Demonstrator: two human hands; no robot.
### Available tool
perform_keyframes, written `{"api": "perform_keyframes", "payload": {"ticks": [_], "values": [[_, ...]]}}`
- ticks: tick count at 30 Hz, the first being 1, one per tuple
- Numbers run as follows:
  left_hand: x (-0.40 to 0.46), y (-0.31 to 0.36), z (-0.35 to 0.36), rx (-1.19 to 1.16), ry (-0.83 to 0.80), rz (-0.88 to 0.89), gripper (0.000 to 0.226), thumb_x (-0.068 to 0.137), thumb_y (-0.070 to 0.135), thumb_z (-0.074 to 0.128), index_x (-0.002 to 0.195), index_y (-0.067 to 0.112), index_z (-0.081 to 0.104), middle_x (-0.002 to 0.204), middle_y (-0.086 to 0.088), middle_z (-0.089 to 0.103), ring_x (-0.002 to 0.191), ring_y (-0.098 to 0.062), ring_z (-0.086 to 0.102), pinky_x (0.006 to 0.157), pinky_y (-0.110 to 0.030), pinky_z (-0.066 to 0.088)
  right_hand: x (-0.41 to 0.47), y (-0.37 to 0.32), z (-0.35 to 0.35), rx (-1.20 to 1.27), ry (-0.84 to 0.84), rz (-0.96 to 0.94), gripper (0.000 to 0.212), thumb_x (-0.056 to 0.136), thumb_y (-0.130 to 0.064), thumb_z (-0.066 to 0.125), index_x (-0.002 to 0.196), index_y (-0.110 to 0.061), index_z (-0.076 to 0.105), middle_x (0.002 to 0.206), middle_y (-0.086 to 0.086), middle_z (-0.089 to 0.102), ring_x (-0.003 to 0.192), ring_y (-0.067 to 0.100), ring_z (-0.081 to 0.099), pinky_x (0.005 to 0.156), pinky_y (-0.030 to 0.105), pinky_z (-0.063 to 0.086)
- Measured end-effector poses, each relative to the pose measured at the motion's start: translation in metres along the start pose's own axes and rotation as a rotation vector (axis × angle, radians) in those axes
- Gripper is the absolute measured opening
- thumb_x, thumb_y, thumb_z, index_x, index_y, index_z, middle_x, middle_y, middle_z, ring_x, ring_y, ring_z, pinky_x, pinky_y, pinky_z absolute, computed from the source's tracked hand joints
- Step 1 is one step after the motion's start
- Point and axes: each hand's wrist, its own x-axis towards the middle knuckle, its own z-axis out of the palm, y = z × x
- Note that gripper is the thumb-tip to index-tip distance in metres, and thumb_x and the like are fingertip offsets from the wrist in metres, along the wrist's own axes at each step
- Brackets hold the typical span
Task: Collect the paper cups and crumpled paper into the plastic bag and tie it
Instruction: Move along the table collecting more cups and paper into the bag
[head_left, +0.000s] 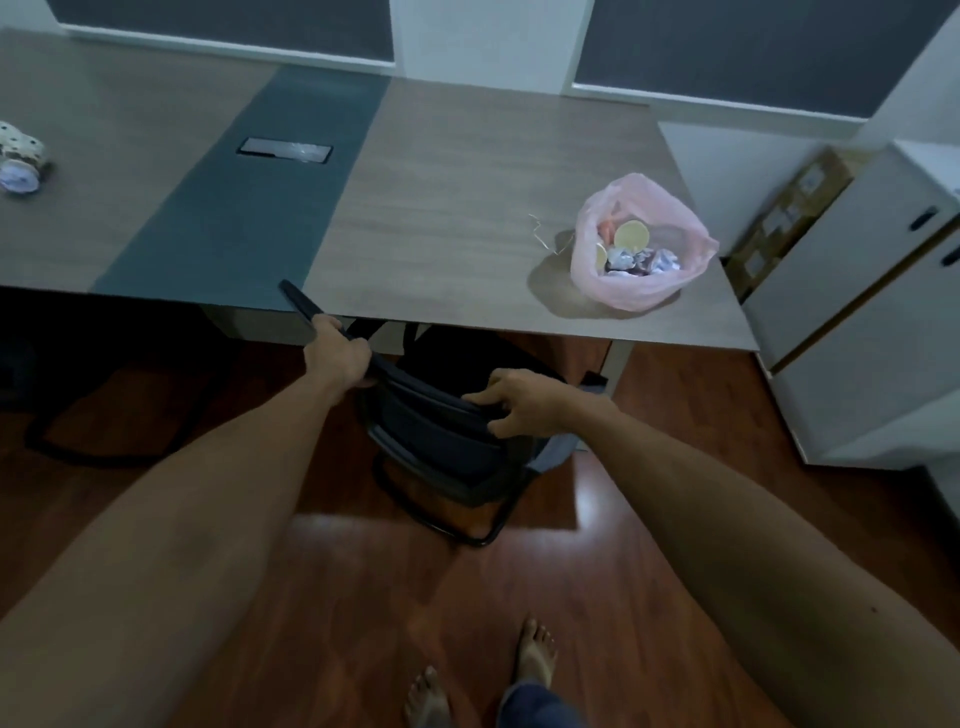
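A pink plastic bag (644, 283) stands open near the table's right front corner. Inside it lie paper cups (630, 235) and crumpled paper (641, 260). Both my hands are well away from the bag, down at a dark chair (436, 431) tucked under the table's front edge. My left hand (335, 356) grips the top of the chair's backrest at its left end. My right hand (519, 402) holds the backrest's right end, fingers curled over its rim.
The grey wooden table (441, 208) has a dark centre strip with a cable hatch (284, 149). A spotted object (21, 156) lies at the far left. White cabinets (852, 312) stand to the right. My bare feet (535, 654) are on the wooden floor.
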Motion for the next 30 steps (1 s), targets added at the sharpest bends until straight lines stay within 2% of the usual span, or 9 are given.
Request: {"api": "perform_keyframes", "payload": {"ticks": [2,4,6,8,10,15,22,27,30], "values": [[-0.005,0.005,0.016,-0.025,-0.017,-0.014,0.032,0.097,0.014,0.057,0.121,0.021,0.037,0.115,-0.012,0.046,0.087,-0.026,0.058,0.045,-0.030,0.057,-0.013,0.021,-0.008,-0.061,0.024,0.032,0.053,0.095,-0.035,0.061,0.148,-0.037,0.051,0.110,-0.003,0.045,0.102,0.021,0.049,0.087,0.043,0.047],[-0.009,0.011,0.033,-0.090,-0.050,-0.043,0.033,0.096,0.015,0.059,0.119,0.022,0.037,0.116,-0.013,0.048,0.092,-0.030,0.062,0.051,-0.034,0.061,-0.024,0.043,-0.016,-0.103,0.051,0.065,0.049,0.097,-0.032,0.060,0.145,-0.038,0.053,0.111,-0.002,0.048,0.105,0.023,0.051,0.079,0.039,0.043],[-0.013,0.019,0.049,-0.149,-0.079,-0.084,0.034,0.095,0.015,0.062,0.118,0.022,0.038,0.118,-0.014,0.048,0.094,-0.035,0.065,0.056,-0.039,0.063,-0.033,0.061,-0.024,-0.162,0.083,0.100,0.045,0.098,-0.031,0.059,0.142,-0.038,0.057,0.117,0.000,0.053,0.111,0.022,0.053,0.079,0.036,0.041],[-0.016,0.026,0.065,-0.167,-0.095,-0.106,0.035,0.094,0.015,0.065,0.117,0.021,0.039,0.116,-0.013,0.048,0.084,-0.034,0.069,0.056,-0.038,0.063,-0.041,0.078,-0.031,-0.237,0.135,0.110,0.039,0.096,-0.028,0.061,0.134,-0.036,0.063,0.120,0.001,0.061,0.112,0.024,0.056,0.080,0.036,0.045],[-0.018,0.033,0.081,-0.165,-0.112,-0.116,0.036,0.092,0.016,0.067,0.117,0.020,0.041,0.116,-0.011,0.048,0.074,-0.031,0.071,0.056,-0.036,0.063,-0.047,0.093,-0.037,-0.334,0.198,0.133,0.033,0.094,-0.026,0.064,0.125,-0.032,0.069,0.116,0.002,0.067,0.109,0.027,0.061,0.078,0.034,0.044],[-0.015,0.047,0.117,-0.190,-0.160,-0.138,0.038,0.091,0.020,0.070,0.119,0.018,0.044,0.120,-0.010,0.047,0.070,-0.024,0.067,0.063,-0.040,0.064,-0.053,0.125,-0.047,-0.496,0.246,0.285,0.012,0.090,-0.013,0.062,0.097,-0.018,0.070,0.094,0.004,0.070,0.090,0.028,0.064,0.073,0.034,0.044],[-0.012,0.068,0.163,-0.238,-0.154,-0.158,0.041,0.088,0.022,0.074,0.115,0.015,0.044,0.119,-0.010,0.048,0.068,-0.019,0.068,0.069,-0.038,0.065,-0.048,0.164,-0.057,-0.490,0.283,0.452,0.018,0.087,-0.004,0.064,0.103,-0.012,0.069,0.101,0.012,0.070,0.094,0.033,0.066,0.080,0.039,0.051],[-0.006,0.081,0.183,-0.247,-0.134,-0.168,0.045,0.089,0.019,0.073,0.123,0.011,0.043,0.107,-0.005,0.049,0.067,-0.017,0.064,0.060,-0.030,0.062,-0.042,0.182,-0.066,-0.435,0.290,0.494,0.016,0.087,-0.002,0.067,0.101,-0.009,0.069,0.101,0.012,0.069,0.094,0.033,0.067,0.080,0.041,0.054],[-0.003,0.086,0.185,-0.245,-0.121,-0.202,0.054,0.090,0.013,0.071,0.134,0.011,0.040,0.117,-0.008,0.050,0.069,-0.021,0.065,0.064,-0.038,0.064,-0.040,0.186,-0.069,-0.443,0.270,0.484,0.018,0.085,-0.001,0.069,0.101,-0.010,0.070,0.100,0.011,0.070,0.092,0.032,0.067,0.079,0.040,0.054]]}}
